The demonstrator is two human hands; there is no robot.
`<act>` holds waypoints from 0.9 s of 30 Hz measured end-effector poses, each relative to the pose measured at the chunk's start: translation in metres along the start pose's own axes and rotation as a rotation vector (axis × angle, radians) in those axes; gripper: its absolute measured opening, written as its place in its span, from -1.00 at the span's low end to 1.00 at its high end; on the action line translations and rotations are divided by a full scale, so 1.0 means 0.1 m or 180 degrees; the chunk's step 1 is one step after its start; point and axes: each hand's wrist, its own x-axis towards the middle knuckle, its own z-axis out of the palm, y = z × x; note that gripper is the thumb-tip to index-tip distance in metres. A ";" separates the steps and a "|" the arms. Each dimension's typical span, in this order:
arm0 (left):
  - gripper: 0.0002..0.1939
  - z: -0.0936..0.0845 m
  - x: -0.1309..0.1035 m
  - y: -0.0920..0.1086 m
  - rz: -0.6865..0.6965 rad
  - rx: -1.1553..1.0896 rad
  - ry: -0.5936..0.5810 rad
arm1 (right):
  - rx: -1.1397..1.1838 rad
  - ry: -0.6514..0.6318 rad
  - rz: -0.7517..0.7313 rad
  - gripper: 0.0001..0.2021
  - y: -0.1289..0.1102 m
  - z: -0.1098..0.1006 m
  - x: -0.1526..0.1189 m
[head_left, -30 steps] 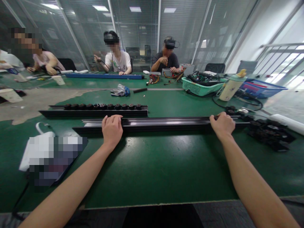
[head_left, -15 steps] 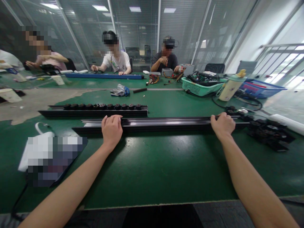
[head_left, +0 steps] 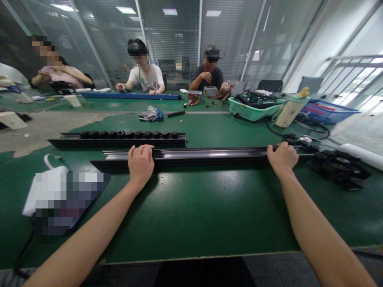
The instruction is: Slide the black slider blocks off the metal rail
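Note:
A long black metal channel rail lies crosswise on the green table, its inside shiny. My left hand is closed over the rail left of its middle, fingers curled across the top. Toward the right end, my right hand grips the same rail, its fingertips partly hidden behind it. A second black rail rests just behind, to the left, with a row of several round black parts in it. Beside my right hand sits a pile of black parts.
A white box and a dark flat thing lie at the left. Behind are grey-blue gloves, a green basket of cables, a bottle and a blue crate. Several people sit across the table.
My right hand has shifted slightly to the right along the rail. My left hand and the rail look unchanged. At the far left, a person has moved their arms.

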 end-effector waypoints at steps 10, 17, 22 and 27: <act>-0.60 0.00 -0.01 0.00 0.0022 -0.0005 0.0044 | 0.0012 0.0028 -0.0018 -0.49 0.03 -0.04 0.00; -0.60 0.00 0.00 0.01 -0.0015 0.0004 0.0033 | 0.0018 0.0000 0.0027 -0.48 0.05 -0.03 0.02; -0.58 -0.01 0.00 0.01 -0.0008 0.0051 0.0019 | -0.0007 -0.0082 0.0095 -0.47 0.06 -0.01 0.04; -0.59 -0.01 0.00 0.01 -0.0024 -0.0017 0.0006 | 0.0036 -0.0079 0.0114 -0.48 0.05 -0.02 0.04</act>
